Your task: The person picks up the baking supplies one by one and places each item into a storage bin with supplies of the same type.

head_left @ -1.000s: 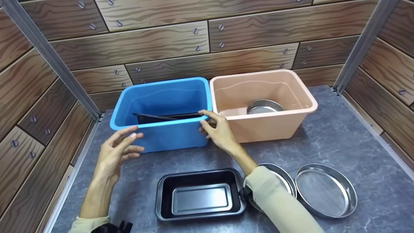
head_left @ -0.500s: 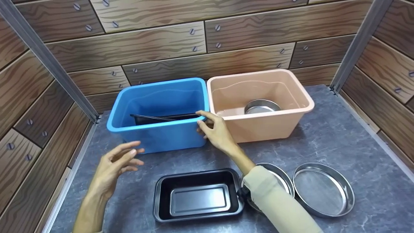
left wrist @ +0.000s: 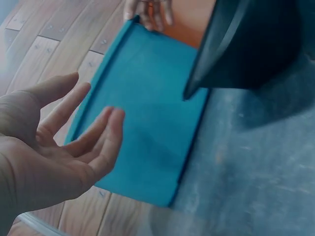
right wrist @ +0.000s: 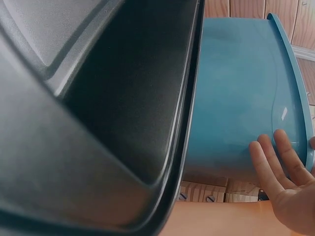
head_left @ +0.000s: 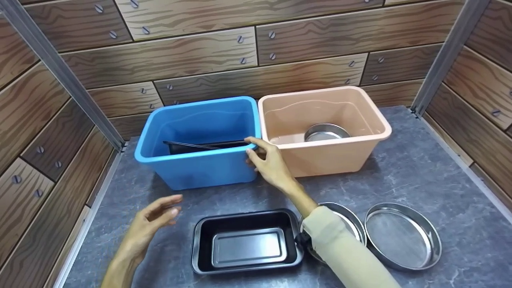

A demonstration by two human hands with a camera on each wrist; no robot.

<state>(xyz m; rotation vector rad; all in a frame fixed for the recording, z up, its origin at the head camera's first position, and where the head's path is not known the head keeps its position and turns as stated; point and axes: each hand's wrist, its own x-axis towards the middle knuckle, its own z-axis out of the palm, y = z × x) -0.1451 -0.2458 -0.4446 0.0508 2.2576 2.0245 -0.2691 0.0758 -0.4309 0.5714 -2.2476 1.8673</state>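
The left hand (head_left: 150,226) has dropped away from the blue tub (head_left: 200,144) and now hangs low over the grey table (head_left: 420,176), fingers loosely spread, holding nothing, just left of the black baking tin (head_left: 247,241). The right hand (head_left: 269,160) has stayed at the tub's near right corner, thumb over the rim and fingers against the outer wall. A second dark tray (head_left: 206,145) inside the tub is mostly hidden by the front wall; only its upper edge shows. The tub's long axis runs left to right, its opening facing up, just beside the peach tub (head_left: 324,132).
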